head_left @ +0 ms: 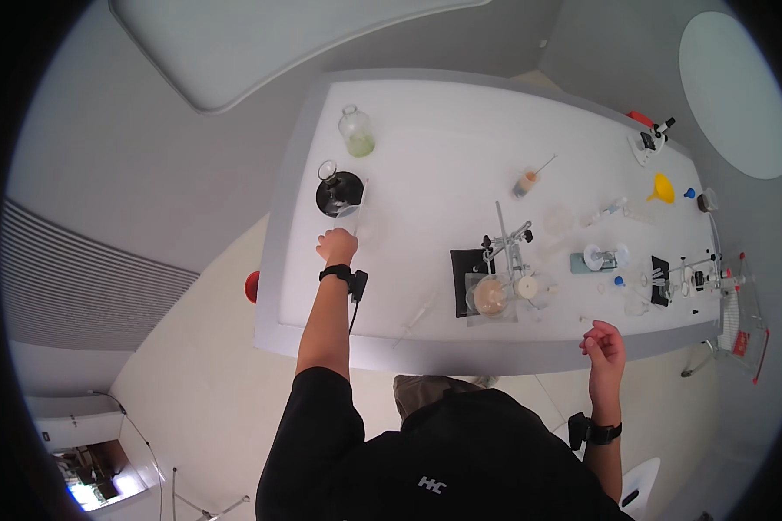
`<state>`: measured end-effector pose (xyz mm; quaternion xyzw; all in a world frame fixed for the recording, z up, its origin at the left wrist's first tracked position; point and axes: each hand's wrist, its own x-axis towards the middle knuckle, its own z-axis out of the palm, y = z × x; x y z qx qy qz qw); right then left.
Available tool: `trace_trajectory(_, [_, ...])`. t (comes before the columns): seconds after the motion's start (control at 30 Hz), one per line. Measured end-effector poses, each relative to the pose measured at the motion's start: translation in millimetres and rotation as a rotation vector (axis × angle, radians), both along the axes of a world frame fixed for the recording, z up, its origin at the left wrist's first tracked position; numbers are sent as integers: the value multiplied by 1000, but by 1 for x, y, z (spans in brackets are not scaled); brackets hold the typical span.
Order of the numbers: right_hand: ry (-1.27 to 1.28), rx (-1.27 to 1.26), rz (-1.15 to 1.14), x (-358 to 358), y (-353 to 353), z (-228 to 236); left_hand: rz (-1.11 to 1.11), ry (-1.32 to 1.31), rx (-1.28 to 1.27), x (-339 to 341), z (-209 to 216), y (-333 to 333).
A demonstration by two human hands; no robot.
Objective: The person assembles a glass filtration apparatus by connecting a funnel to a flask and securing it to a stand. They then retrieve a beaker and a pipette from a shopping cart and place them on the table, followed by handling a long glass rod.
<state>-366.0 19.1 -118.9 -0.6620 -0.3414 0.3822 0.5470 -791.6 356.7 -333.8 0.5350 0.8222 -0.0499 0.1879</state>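
My left hand [337,246] reaches over the left part of the white table, its fingers closed at the near side of a clear vessel with a round rim [348,211]. Just beyond it, a clear conical flask [328,172] stands on a round black base [346,194]. Farther back is a clear bottle [357,132] with pale green liquid in its bottom. Above the table's front edge, toward the right, hovers my right hand [606,345]. Its fingers are loosely bent with the thumb apart, and I see nothing held in it.
A metal clamp stand [506,243] rises beside a round vessel of tan liquid [491,296]. Behind it is a beaker of orange-tan liquid [526,183] with a rod. A yellow funnel [662,188], a microscope [650,143] and more glassware crowd the right. A clear dropper-like tube [422,308] lies near the front.
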Motion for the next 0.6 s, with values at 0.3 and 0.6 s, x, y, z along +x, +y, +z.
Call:
trace_trajectory(0.3, [2, -1, -22, 20, -11, -2, -64, -76, 166, -10, -3, -8])
trace_trajectory(0.6, [-9, 15, -50, 89, -58, -14, -30, -352, 1030, 15, 41, -128])
